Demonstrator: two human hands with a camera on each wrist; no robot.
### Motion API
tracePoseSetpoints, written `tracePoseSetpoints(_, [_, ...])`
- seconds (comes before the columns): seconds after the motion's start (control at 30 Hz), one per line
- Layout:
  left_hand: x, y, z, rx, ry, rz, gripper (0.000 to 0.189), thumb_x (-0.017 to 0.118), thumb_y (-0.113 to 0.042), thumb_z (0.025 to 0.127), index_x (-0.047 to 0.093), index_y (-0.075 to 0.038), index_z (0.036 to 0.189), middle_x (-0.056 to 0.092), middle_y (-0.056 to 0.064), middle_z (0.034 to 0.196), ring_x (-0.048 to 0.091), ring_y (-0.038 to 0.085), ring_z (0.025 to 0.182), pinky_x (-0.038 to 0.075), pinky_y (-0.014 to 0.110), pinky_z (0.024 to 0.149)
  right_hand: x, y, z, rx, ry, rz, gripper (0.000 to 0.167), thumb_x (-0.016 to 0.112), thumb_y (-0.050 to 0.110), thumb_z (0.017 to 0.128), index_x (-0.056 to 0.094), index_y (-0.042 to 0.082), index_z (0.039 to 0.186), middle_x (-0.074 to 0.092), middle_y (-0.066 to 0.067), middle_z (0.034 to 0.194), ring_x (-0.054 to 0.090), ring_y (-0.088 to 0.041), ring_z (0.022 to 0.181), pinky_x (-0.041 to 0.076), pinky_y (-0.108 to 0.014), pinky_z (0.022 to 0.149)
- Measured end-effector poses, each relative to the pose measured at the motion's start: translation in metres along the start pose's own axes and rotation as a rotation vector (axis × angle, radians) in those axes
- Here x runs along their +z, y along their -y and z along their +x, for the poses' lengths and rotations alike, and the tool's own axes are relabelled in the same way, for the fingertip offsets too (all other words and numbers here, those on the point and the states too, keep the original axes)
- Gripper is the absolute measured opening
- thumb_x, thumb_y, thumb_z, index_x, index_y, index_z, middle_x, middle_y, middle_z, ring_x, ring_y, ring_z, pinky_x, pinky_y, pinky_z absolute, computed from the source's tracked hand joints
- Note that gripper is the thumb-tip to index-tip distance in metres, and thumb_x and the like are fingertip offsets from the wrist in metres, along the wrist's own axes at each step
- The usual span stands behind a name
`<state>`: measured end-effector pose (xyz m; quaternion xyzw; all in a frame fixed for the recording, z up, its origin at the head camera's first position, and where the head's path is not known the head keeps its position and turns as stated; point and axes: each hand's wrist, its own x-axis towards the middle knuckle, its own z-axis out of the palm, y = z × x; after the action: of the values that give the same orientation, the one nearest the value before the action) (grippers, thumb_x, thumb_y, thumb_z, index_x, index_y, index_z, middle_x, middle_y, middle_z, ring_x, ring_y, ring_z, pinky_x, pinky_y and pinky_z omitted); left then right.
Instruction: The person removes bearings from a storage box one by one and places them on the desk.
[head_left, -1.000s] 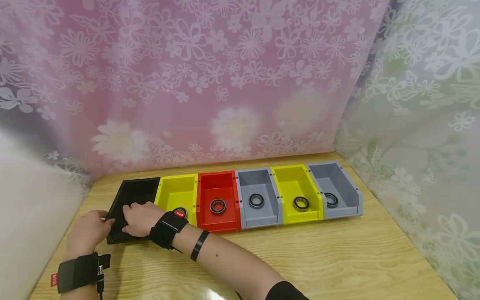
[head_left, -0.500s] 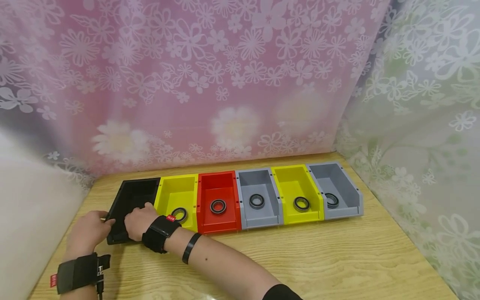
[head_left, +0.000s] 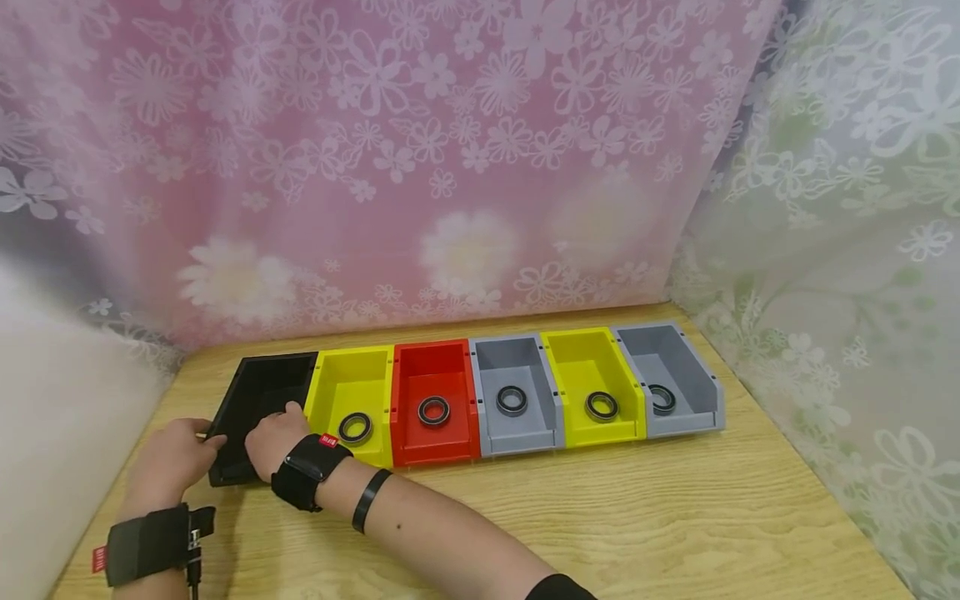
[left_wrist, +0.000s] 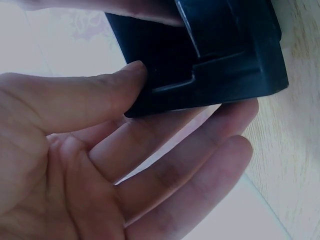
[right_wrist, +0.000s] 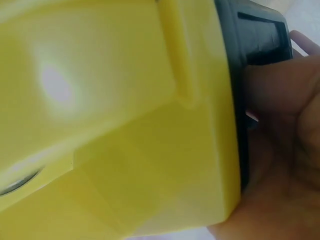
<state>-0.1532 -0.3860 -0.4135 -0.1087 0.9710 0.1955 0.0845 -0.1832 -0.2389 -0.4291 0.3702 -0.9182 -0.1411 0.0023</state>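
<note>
A black storage bin (head_left: 264, 385) stands at the left end of a joined row of bins. My left hand (head_left: 171, 463) holds its left side; in the left wrist view the thumb (left_wrist: 112, 92) lies on the wall and the fingers (left_wrist: 165, 165) run beneath it. My right hand (head_left: 276, 442) grips the same bin near its front right, against the yellow bin (head_left: 352, 367). In the right wrist view, a digit (right_wrist: 280, 87) bends over the black wall beside the yellow bin. The right fingertips are hidden. A ring bearing (head_left: 356, 427) lies in that yellow bin.
Rightward the row goes on with a red bin (head_left: 435, 367), a grey bin (head_left: 510, 358), a second yellow bin (head_left: 588, 358) and another grey bin (head_left: 660, 358), each with one bearing. The wooden table (head_left: 637, 517) meets flowered curtains (head_left: 465, 167) behind and at the right.
My right hand has shifted left and toward me, and its fingers have curled in. The bearing in the left yellow bin has come into full view. My left hand keeps its hold.
</note>
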Motion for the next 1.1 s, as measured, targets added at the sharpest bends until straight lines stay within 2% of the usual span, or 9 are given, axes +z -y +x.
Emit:
tracePoseSetpoints(0.33, [0.0017, -0.0008, -0.0022, 0.005, -0.030, 0.005, 0.051, 0.062, -0.018, 0.101, 0.052, 0.022, 0.131, 0.054, 0.045, 0.126, 0.059, 0.060, 0.100, 0.052, 0.060, 0.076, -0.0009, 0.0042, 0.0049, 0.026, 0.067, -0.006, 0.017, 0.058, 0.046, 0.104, 0.070, 0.045, 0.116, 0.069, 0.022, 0.107, 0.056, 0.000, 0.089, 0.031, -0.027, 0.086])
tracePoseSetpoints(0.57, [0.0022, 0.0000, -0.0027, -0.006, -0.023, 0.006, 0.053, 0.062, -0.019, 0.102, 0.051, 0.022, 0.133, 0.052, 0.046, 0.128, 0.058, 0.061, 0.102, 0.051, 0.061, 0.077, -0.0005, 0.0065, 0.0054, 0.026, 0.099, -0.065, 0.018, 0.061, 0.050, 0.101, 0.069, 0.045, 0.117, 0.068, 0.022, 0.110, 0.055, -0.001, 0.089, 0.031, -0.028, 0.088])
tracePoseSetpoints(0.73, [0.0029, 0.0000, -0.0027, 0.009, -0.039, 0.004, 0.052, 0.062, -0.018, 0.101, 0.052, 0.022, 0.132, 0.053, 0.046, 0.127, 0.058, 0.061, 0.102, 0.051, 0.061, 0.077, 0.0000, 0.0072, 0.0079, 0.036, 0.139, -0.061, 0.020, 0.062, 0.054, 0.099, 0.068, 0.047, 0.118, 0.068, 0.023, 0.108, 0.055, -0.001, 0.091, 0.031, -0.027, 0.092])
tracePoseSetpoints(1.1, [0.0049, -0.0034, 0.0003, 0.010, -0.024, -0.012, 0.052, 0.061, -0.018, 0.102, 0.051, 0.023, 0.132, 0.052, 0.046, 0.128, 0.058, 0.060, 0.101, 0.052, 0.059, 0.076, 0.0046, 0.0026, 0.0057, 0.020, 0.109, -0.048, 0.019, 0.062, 0.052, 0.100, 0.069, 0.046, 0.116, 0.069, 0.023, 0.109, 0.057, -0.001, 0.092, 0.030, -0.028, 0.096])
